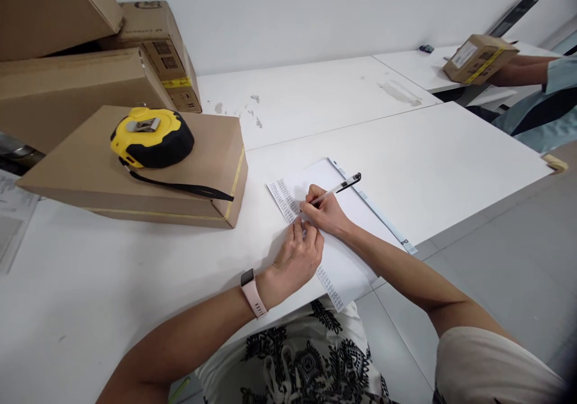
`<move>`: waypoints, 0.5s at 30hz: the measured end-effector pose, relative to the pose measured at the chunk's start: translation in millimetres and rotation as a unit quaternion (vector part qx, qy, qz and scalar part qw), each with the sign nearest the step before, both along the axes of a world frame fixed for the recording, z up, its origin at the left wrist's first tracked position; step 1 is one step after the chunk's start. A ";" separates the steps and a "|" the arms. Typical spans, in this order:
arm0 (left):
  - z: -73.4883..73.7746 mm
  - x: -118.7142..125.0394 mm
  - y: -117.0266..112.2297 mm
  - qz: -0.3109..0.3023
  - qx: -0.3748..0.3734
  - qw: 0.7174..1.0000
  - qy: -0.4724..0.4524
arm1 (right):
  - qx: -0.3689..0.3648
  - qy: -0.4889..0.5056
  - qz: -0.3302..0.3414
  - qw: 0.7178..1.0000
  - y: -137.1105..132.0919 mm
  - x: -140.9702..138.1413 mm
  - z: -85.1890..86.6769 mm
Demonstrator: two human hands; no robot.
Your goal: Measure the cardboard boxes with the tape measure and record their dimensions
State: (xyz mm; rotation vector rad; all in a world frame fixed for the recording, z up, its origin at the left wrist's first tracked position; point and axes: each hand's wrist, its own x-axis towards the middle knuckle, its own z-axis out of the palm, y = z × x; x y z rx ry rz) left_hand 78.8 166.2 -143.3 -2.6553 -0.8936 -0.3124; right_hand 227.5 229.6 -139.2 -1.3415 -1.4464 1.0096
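The white tabletop [433, 157], seamed between panels, bears grey scuffs [258, 122] toward the wall. A flat cardboard box [99, 175] lies at left; white paper [356, 214] lies near the middle, a corner overhanging the front edge.

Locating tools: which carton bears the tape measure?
The low carton, left of the paper: a yellow-and-black tape measure lies on it, not on the cartons behind or the far-right carton.
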 end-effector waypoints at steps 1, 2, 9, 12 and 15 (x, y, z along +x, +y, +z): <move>0.2 0.0 -0.1 0.000 -0.001 1.000 0.001 | 0.001 0.001 -0.002 1.000 0.1 0.0 0.0; 0.4 -0.1 -0.2 0.000 -0.001 1.000 0.002 | 0.003 0.001 -0.005 1.000 0.1 -0.1 0.2; -0.7 0.4 -0.5 0.001 -0.005 1.000 -0.001 | 0.011 -0.013 -0.004 1.000 -0.1 0.2 1.2; -2.1 0.6 -0.5 0.001 -0.009 1.000 -0.001 | 0.010 -0.005 -0.003 1.000 0.2 0.2 0.6; -1.4 0.5 -0.9 0.002 -0.008 1.000 0.001 | 0.010 -0.002 -0.004 1.000 0.0 0.8 0.6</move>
